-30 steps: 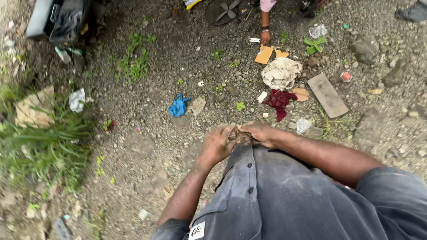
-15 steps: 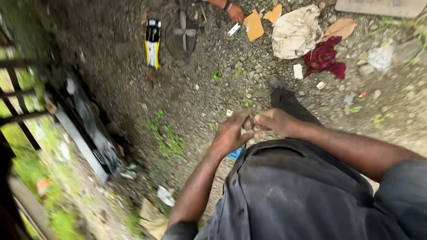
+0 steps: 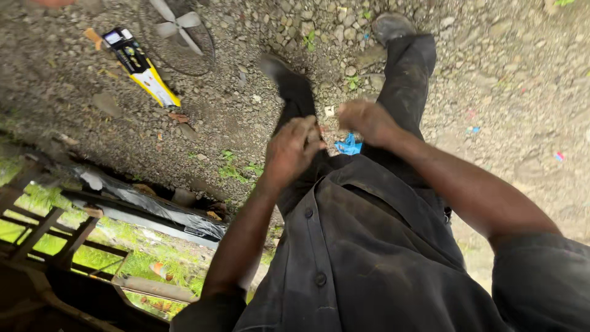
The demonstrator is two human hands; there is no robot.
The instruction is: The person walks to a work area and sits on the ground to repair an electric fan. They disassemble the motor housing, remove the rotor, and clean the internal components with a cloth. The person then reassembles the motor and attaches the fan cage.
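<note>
My left hand (image 3: 292,150) hangs in front of my dark shirt (image 3: 369,246), fingers bent and slightly apart, with nothing seen in it. My right hand (image 3: 365,120) is a short way to its right, blurred, with its back to the camera and its fingers curled under. The two hands do not touch. Below them are my legs in dark trousers (image 3: 409,80) and black shoes (image 3: 286,71). A blue scrap (image 3: 349,146) lies on the gravel between the legs, just under the hands.
A small fan (image 3: 178,34) lies on the gravel at the top left, beside a yellow and black box (image 3: 140,64). A black plastic-covered panel (image 3: 141,200) and a wooden frame (image 3: 43,227) over grass border the left. Gravel ground (image 3: 522,104) stretches to the right.
The hands were joined at the fingertips and have now come apart. The view has swung, so the fan and box sit at the top left and the rags are out of view.
</note>
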